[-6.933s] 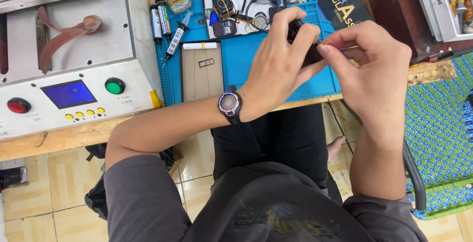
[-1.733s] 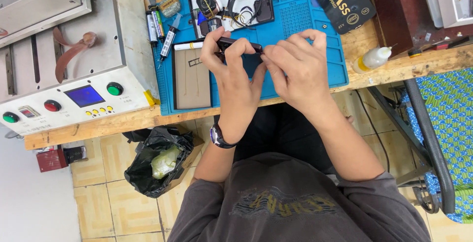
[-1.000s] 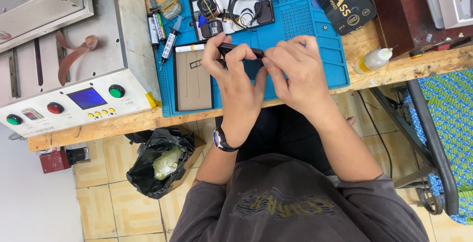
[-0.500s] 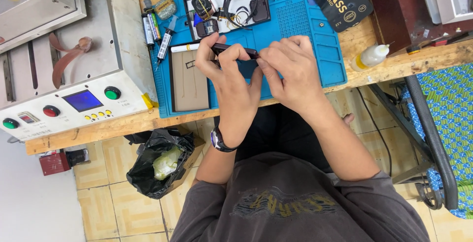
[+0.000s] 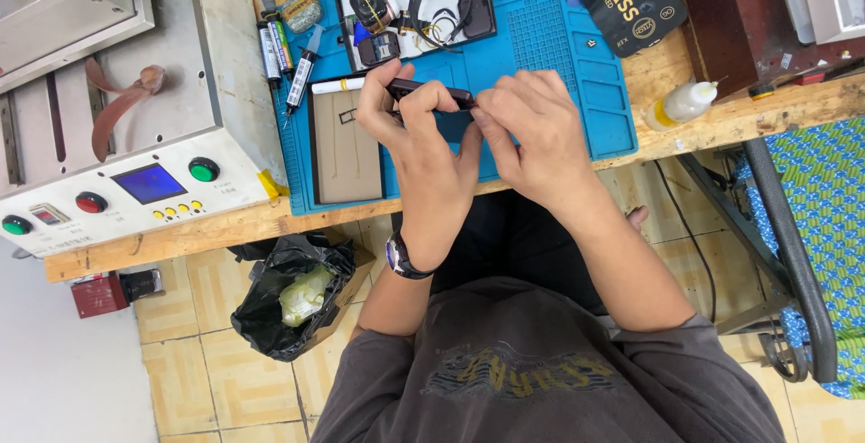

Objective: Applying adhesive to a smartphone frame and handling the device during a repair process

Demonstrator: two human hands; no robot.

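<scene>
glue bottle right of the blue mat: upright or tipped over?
Tipped over. The small bottle lies on its side on the wooden bench, nozzle pointing right.

The surface (image 5: 721, 114) is bare, rough-grained wood, covered in part by a matt blue rubbery mat (image 5: 541, 55) with moulded ridges. Both hands hold a thin dark phone (image 5: 432, 93) with a glossy edge, while the machine (image 5: 180, 91) beside it is dull brushed metal with shiny plastic buttons. A crinkled glossy black plastic bag (image 5: 288, 308) sits on the smooth tiled floor (image 5: 180, 362).

Wooden workbench (image 5: 712, 118) over beige tiled floor (image 5: 194, 335) — patterned chair (image 5: 811, 227) beside.
</scene>
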